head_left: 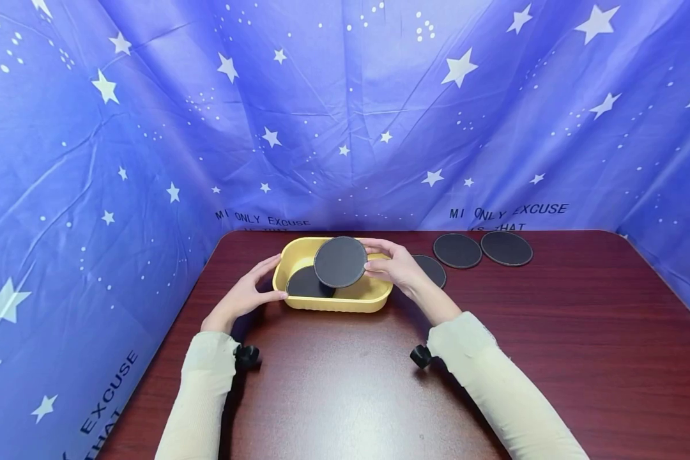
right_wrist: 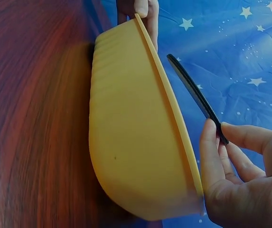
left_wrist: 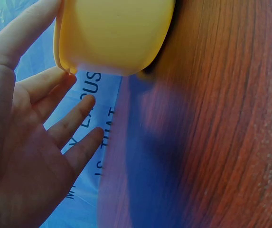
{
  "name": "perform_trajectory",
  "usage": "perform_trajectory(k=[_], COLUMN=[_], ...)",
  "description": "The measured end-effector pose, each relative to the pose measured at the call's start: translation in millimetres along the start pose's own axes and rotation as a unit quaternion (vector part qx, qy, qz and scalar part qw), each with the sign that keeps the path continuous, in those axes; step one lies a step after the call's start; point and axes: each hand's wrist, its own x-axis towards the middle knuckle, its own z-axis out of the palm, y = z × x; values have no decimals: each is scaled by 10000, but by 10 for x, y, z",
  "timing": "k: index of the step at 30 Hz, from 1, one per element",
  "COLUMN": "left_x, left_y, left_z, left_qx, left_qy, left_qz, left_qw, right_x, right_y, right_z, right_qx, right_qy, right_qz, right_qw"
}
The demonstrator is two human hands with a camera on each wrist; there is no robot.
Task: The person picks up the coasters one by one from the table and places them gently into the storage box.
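Note:
A yellow plastic box (head_left: 336, 305) with rounded corners stands on the table. At its left end my left hand (head_left: 247, 295) holds the rim, the thumb at the near corner and a finger at the far one. In the left wrist view the other fingers of this hand (left_wrist: 36, 118) spread off the box wall (left_wrist: 117, 35). My right hand (head_left: 401, 267) pinches a round black coaster (head_left: 339, 262) by its edge, tilted above the box. The right wrist view shows this coaster (right_wrist: 192, 90) edge-on, apart from the rim. Another black coaster (head_left: 307, 283) lies inside, partly hidden.
Right of the box, one black coaster (head_left: 431, 271) is partly behind my right hand. Two more lie farther back, a left one (head_left: 457, 250) and a right one (head_left: 507, 248). A blue star-patterned curtain (head_left: 345, 115) encloses the back and sides of the dark red table (head_left: 552, 332).

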Motion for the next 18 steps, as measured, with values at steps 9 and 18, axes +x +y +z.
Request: perform_trajectory(k=[9, 18], left_x=[1, -30], left_y=[8, 111], left_z=[-11, 4], left_qx=[34, -41], left_qy=[19, 5], left_qz=[11, -57], left_qw=[10000, 10000], right_x=[60, 117], right_y=[6, 46], right_z=[149, 264], right_qx=[-93, -71], right_qy=[94, 92], right_qz=[23, 65], right_qw=[9999, 9999])
